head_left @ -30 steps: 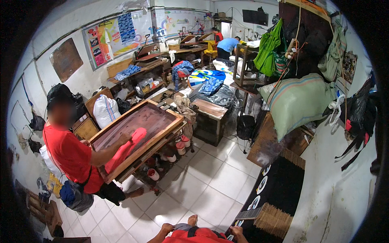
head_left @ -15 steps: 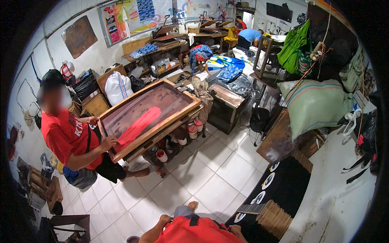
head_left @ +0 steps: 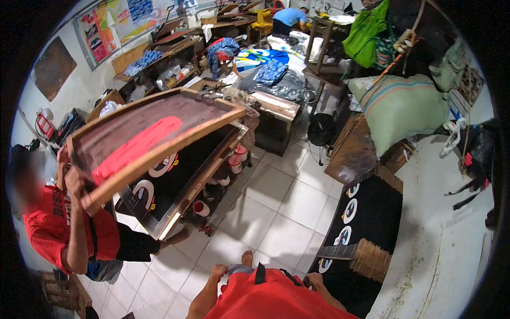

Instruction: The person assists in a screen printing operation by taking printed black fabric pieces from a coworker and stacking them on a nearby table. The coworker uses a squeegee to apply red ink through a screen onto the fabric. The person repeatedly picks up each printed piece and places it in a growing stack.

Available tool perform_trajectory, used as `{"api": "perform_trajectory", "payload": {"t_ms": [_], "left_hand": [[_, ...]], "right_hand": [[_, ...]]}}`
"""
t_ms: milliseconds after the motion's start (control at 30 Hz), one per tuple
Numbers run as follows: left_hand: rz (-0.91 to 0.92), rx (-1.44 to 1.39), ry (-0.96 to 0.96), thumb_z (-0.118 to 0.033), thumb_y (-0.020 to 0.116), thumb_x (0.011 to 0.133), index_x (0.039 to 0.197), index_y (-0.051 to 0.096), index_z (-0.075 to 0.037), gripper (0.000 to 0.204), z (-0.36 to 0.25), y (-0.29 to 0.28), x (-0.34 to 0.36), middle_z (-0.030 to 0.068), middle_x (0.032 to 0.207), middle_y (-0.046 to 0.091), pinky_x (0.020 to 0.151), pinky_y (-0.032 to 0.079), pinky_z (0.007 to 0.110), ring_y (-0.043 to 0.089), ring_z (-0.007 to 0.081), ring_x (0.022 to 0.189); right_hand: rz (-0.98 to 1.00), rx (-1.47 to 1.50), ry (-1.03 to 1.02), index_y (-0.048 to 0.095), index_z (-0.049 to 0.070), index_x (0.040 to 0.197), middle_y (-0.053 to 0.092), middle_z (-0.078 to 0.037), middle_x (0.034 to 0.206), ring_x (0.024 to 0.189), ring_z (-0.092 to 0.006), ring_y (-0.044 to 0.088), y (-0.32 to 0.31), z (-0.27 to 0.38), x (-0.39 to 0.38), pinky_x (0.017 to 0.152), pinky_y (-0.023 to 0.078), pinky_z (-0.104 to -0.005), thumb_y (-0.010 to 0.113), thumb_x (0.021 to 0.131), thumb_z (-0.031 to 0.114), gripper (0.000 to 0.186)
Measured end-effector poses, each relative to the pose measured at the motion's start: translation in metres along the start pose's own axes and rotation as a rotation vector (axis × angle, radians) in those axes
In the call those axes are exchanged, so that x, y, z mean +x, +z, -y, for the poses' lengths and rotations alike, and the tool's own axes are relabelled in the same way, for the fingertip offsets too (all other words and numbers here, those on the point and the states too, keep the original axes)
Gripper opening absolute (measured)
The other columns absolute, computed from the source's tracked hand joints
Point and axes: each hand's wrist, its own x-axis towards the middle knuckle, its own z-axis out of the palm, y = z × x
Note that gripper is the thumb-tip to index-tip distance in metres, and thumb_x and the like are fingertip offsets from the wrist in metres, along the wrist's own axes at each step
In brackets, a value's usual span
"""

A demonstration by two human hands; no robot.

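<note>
Black printed cloth (head_left: 366, 212) lies near right hand (head_left: 313, 278), seemingly empty.

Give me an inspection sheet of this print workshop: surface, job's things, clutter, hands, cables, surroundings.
Surface: white tiled floor; long wooden print table.
Job's things: black cloth with round white prints, nearest the right hand; wooden screen frame with red ink, held tilted by a co-worker in red.
Clutter: small red and white pots under the table; green striped sack.
Hands: left hand and right hand low by the red shirt, grip unclear.
Cables: nothing seen.
Surroundings: wall posters.
</note>
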Motion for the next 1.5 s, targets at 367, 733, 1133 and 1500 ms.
{"api": "perform_trajectory", "payload": {"t_ms": [367, 733, 1133, 1500], "left_hand": [[-1.070, -0.221, 0.166, -0.017, 0.059, 0.077, 0.080, 0.060, -0.007, 0.010, 0.065, -0.283, 0.020, 0.0036, 0.070, 0.055, 0.052, 0.043, 0.031, 0.052, 0.0150, 0.061], [-0.771, -1.230, 0.052, -0.013, 0.057, 0.082, 0.080, 0.059, -0.006, 0.008, -0.056, -0.332, -0.047, 0.0006, 0.073, 0.056, 0.049, 0.031, 0.025, 0.046, 0.0125, 0.057], [-1.072, -0.862, -0.069, -0.016, 0.064, 0.081, 0.103, 0.054, -0.004, 0.027, -0.105, -0.346, -0.124, -0.0004, 0.081, 0.055, 0.056, 0.037, 0.020, 0.049, 0.0070, 0.067], [-0.720, -0.493, 0.475, -0.016, 0.063, 0.080, 0.109, 0.053, 0.003, 0.036, -0.251, -0.259, -0.142, 0.0061, 0.090, 0.059, 0.067, 0.041, 0.024, 0.053, 0.0123, 0.078]], "right_hand": [[0.337, 0.638, -0.159, 0.064, 0.003, 0.076, 0.057, -0.001, 0.064, 0.062, -0.0082, 0.052, -0.044, 0.324, 0.156, 0.053, 0.041, -0.0257, 0.059, 0.079, 0.021, 0.019], [0.956, 2.058, -0.193, 0.044, 0.007, 0.116, 0.049, -0.009, 0.118, 0.114, -0.0250, 0.042, -0.020, 0.630, 0.344, 0.098, 0.031, -0.0446, 0.063, 0.081, 0.023, 0.043], [0.655, 1.944, 0.099, 0.054, 0.002, 0.099, 0.058, -0.010, 0.092, 0.090, -0.0238, 0.056, -0.075, 0.518, 0.228, 0.082, 0.046, -0.0396, 0.060, 0.072, -0.001, 0.028], [0.259, 2.163, -0.065, 0.060, 0.004, 0.084, 0.059, -0.007, 0.074, 0.072, -0.0255, 0.060, -0.126, 0.247, -0.037, 0.073, 0.049, -0.0423, 0.065, 0.062, -0.006, 0.025]]}}
